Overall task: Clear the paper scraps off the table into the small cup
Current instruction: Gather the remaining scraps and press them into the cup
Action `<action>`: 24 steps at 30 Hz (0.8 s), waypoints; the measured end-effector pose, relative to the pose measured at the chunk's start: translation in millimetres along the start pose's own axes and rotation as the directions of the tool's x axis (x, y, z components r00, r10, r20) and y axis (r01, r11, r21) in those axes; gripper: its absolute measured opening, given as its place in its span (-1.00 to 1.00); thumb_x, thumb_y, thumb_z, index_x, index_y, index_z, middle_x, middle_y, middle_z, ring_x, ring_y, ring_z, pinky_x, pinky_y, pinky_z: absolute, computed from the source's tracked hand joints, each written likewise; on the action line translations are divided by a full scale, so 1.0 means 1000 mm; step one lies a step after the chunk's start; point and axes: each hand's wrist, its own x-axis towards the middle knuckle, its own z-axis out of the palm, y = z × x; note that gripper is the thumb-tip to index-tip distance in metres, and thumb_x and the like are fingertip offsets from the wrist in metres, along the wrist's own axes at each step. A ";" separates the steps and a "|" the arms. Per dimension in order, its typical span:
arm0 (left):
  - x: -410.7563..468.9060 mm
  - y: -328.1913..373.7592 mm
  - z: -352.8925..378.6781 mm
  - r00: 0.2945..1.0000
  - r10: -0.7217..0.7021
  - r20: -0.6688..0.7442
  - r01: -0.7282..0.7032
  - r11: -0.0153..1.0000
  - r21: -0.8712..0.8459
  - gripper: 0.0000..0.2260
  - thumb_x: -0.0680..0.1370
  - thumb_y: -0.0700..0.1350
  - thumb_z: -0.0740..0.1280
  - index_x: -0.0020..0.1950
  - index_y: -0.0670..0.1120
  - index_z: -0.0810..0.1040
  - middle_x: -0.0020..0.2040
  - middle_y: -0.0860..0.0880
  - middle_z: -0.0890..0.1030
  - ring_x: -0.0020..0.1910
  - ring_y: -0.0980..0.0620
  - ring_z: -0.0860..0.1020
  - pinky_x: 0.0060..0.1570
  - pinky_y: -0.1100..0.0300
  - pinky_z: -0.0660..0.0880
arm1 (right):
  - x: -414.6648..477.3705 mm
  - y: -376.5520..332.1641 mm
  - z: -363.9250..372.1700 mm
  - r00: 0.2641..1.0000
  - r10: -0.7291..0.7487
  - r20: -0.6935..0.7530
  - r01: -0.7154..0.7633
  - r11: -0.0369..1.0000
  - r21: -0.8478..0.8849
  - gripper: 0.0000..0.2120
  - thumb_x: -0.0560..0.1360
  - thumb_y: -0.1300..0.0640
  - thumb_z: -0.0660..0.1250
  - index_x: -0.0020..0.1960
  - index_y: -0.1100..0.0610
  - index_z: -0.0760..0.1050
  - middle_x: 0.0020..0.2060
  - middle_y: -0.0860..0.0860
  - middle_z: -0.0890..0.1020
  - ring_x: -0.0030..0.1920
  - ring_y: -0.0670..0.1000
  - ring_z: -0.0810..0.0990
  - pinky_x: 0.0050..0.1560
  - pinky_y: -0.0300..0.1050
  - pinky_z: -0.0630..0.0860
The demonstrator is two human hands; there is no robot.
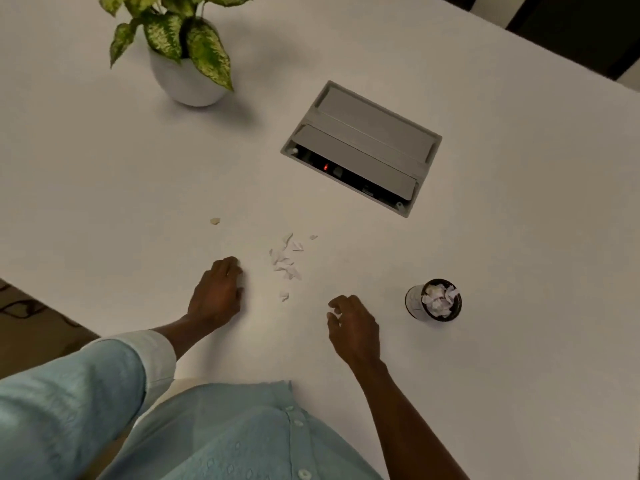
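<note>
Several white paper scraps lie in a loose pile on the white table, with one stray scrap farther left. A small dark-rimmed cup stands at the right, holding crumpled scraps. My left hand rests on the table just left of the pile, fingers curled down, nothing visibly held. My right hand hovers between the pile and the cup, fingers loosely bent and apart, empty.
A potted plant in a white pot stands at the back left. A grey cable box is set into the table behind the scraps. The table's near-left edge drops to patterned floor.
</note>
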 end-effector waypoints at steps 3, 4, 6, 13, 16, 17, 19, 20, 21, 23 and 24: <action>-0.007 -0.008 0.014 0.994 0.071 0.081 -0.071 0.997 -0.002 -0.35 0.64 0.03 0.36 0.62 -0.26 0.25 0.69 -0.22 0.13 0.68 -0.22 0.11 0.58 -0.15 0.26 | 0.003 -0.011 0.017 0.993 -0.081 0.086 0.085 0.995 -0.050 -0.80 0.58 0.10 0.32 0.19 0.00 0.53 0.06 -0.04 0.58 -0.01 0.00 0.62 -0.03 -0.06 0.58; -0.010 -0.008 0.019 0.991 0.086 0.107 -0.086 0.996 0.002 -0.27 0.67 0.11 0.28 0.68 -0.25 0.08 0.72 -0.20 -0.03 0.71 -0.18 -0.04 0.65 -0.12 0.12 | 0.005 -0.015 0.023 0.988 -0.104 0.117 0.113 0.991 -0.073 -0.78 0.58 0.11 0.31 0.22 0.00 0.51 0.08 -0.03 0.56 0.02 0.00 0.61 -0.02 -0.05 0.58; -0.014 -0.010 0.028 0.983 0.103 0.155 -0.114 0.991 0.066 -0.20 0.70 0.23 0.11 0.69 -0.22 -0.20 0.69 -0.19 -0.30 0.69 -0.15 -0.28 0.69 -0.08 -0.09 | 0.008 -0.024 0.033 0.974 -0.146 0.175 0.169 0.977 -0.127 -0.73 0.59 0.11 0.29 0.28 0.01 0.48 0.12 -0.01 0.53 0.09 0.02 0.57 -0.01 -0.03 0.58; -0.008 -0.020 0.034 0.959 0.151 0.239 -0.183 0.976 0.117 -0.11 0.67 0.36 -0.02 0.62 -0.24 -0.40 0.62 -0.23 -0.47 0.63 -0.20 -0.44 0.67 -0.16 -0.19 | 0.026 -0.051 0.057 0.934 -0.248 0.258 0.291 0.946 -0.146 -0.61 0.56 0.18 0.37 0.37 0.05 0.43 0.21 0.02 0.50 0.21 0.04 0.51 -0.02 -0.02 0.63; -0.006 -0.023 0.036 0.957 0.153 0.247 -0.181 0.979 0.092 -0.10 0.67 0.37 -0.03 0.62 -0.24 -0.41 0.61 -0.23 -0.49 0.63 -0.21 -0.45 0.67 -0.19 -0.20 | 0.030 -0.059 0.060 0.918 -0.259 0.300 0.320 0.931 -0.177 -0.57 0.58 0.21 0.35 0.42 0.07 0.40 0.29 0.07 0.47 0.27 0.07 0.49 0.02 0.01 0.64; -0.006 -0.023 0.036 0.956 0.153 0.252 -0.179 0.980 0.084 -0.10 0.67 0.37 -0.04 0.62 -0.24 -0.41 0.61 -0.22 -0.49 0.63 -0.20 -0.45 0.66 -0.19 -0.20 | 0.031 -0.062 0.061 0.913 -0.260 0.313 0.331 0.923 -0.197 -0.57 0.59 0.23 0.34 0.44 0.08 0.40 0.33 0.09 0.45 0.30 0.09 0.48 0.05 0.02 0.64; -0.006 -0.024 0.035 0.954 0.146 0.261 -0.169 0.984 0.065 -0.11 0.66 0.38 -0.06 0.62 -0.23 -0.42 0.61 -0.21 -0.50 0.62 -0.20 -0.46 0.66 -0.20 -0.21 | 0.032 -0.067 0.064 0.904 -0.264 0.337 0.354 0.904 -0.240 -0.56 0.59 0.28 0.32 0.45 0.10 0.39 0.41 0.13 0.40 0.35 0.11 0.45 0.08 0.02 0.64; -0.005 -0.024 0.036 0.954 0.141 0.263 -0.162 0.985 0.060 -0.11 0.66 0.38 -0.06 0.62 -0.23 -0.42 0.61 -0.21 -0.51 0.62 -0.20 -0.47 0.66 -0.20 -0.22 | 0.032 -0.070 0.065 0.899 -0.272 0.344 0.372 0.889 -0.267 -0.57 0.59 0.30 0.31 0.44 0.12 0.40 0.43 0.14 0.38 0.37 0.13 0.43 0.08 0.03 0.65; -0.005 -0.024 0.035 0.954 0.133 0.268 -0.154 0.986 0.057 -0.11 0.66 0.38 -0.07 0.62 -0.23 -0.42 0.61 -0.21 -0.51 0.62 -0.20 -0.47 0.66 -0.20 -0.22 | 0.032 -0.073 0.066 0.896 -0.281 0.343 0.387 0.874 -0.294 -0.59 0.58 0.32 0.30 0.41 0.15 0.42 0.43 0.16 0.39 0.38 0.14 0.42 0.04 0.02 0.66; -0.005 -0.024 0.035 0.954 0.123 0.274 -0.144 0.988 0.058 -0.11 0.66 0.38 -0.08 0.62 -0.22 -0.43 0.60 -0.21 -0.52 0.61 -0.19 -0.49 0.66 -0.20 -0.24 | 0.030 -0.080 0.069 0.898 -0.288 0.333 0.400 0.848 -0.347 -0.68 0.53 0.35 0.35 0.28 0.22 0.50 0.34 0.17 0.46 0.31 0.16 0.46 -0.10 -0.02 0.67; -0.005 -0.024 0.035 0.953 0.120 0.279 -0.141 0.988 0.056 -0.11 0.65 0.38 -0.08 0.62 -0.22 -0.43 0.60 -0.21 -0.52 0.61 -0.19 -0.49 0.65 -0.20 -0.25 | 0.028 -0.084 0.070 0.901 -0.283 0.330 0.401 0.835 -0.378 -0.72 0.49 0.37 0.38 0.19 0.23 0.53 0.25 0.16 0.50 0.24 0.15 0.49 -0.17 -0.05 0.65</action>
